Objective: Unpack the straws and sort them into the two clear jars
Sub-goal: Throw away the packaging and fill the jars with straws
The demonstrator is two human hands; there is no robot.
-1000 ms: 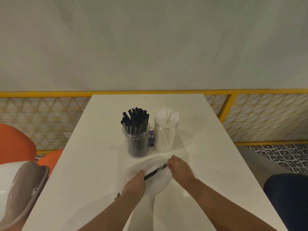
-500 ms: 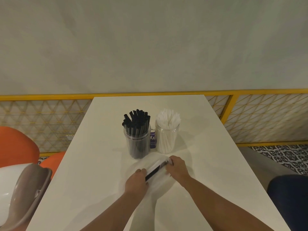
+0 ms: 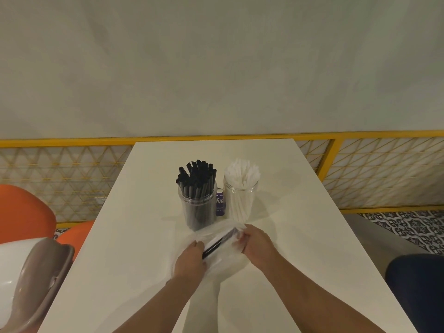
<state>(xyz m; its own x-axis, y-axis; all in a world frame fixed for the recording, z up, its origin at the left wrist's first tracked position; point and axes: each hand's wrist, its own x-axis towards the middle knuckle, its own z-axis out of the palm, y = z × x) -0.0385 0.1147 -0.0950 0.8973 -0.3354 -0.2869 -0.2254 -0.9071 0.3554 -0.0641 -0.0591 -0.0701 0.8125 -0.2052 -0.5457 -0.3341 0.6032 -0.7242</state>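
On the white table (image 3: 144,236), close to its near edge, I see both hands holding a clear plastic packet (image 3: 223,263). It lies slantwise on the tabletop, and the wrapped straws (image 3: 217,243) inside it show dark. The left hand (image 3: 189,261) grips the packet's lower end, fingers curled over it. The right hand (image 3: 258,246) pinches the upper end, though its fingertips are blurred. Just beyond the packet two clear jars stand upright, side by side. The left jar (image 3: 198,212) is packed with black straws (image 3: 195,174), the right jar (image 3: 240,203) with white straws (image 3: 242,171) — a small purple card (image 3: 219,204) shows between them. Behind the table a yellow lattice railing (image 3: 72,141) runs below a plain grey wall (image 3: 216,68). An orange chair (image 3: 21,212) sits off to the left.
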